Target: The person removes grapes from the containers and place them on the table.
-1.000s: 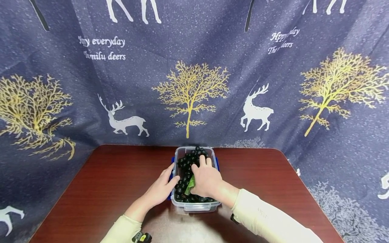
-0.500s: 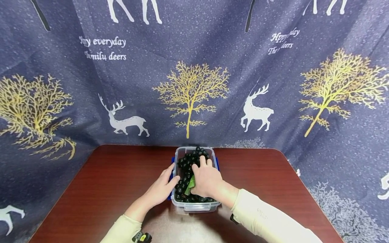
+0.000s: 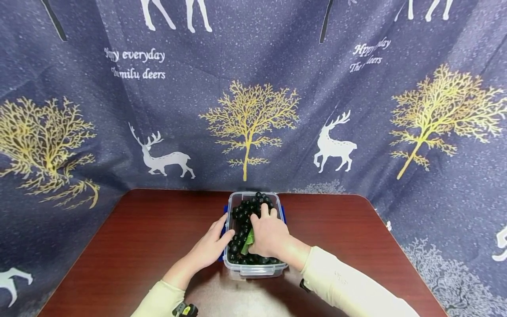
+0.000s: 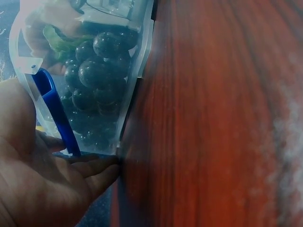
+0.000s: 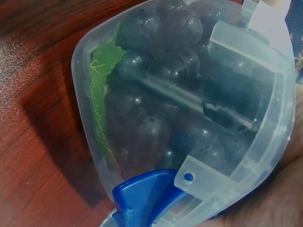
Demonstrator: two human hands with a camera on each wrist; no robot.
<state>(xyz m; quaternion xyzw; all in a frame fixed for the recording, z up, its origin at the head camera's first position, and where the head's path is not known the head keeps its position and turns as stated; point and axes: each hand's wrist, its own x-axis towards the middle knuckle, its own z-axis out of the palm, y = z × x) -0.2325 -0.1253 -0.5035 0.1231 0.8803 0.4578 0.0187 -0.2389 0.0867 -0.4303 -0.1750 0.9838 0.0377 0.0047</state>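
A clear plastic box filled with dark grapes stands on the table. My right hand reaches down into it from the right and rests on the grapes with spread fingers, some tips hidden among the fruit. A green leaf lies by its thumb; the right wrist view shows a leaf through the box wall. Along the left side, my left hand touches the box, thumb at the rim. In the left wrist view its extended fingers lie beside the blue latch.
The dark red table extends to both sides of the box, with a bright glare patch in front. Behind it hangs a blue cloth printed with deer and golden trees. A second blue latch hangs on the box's right side.
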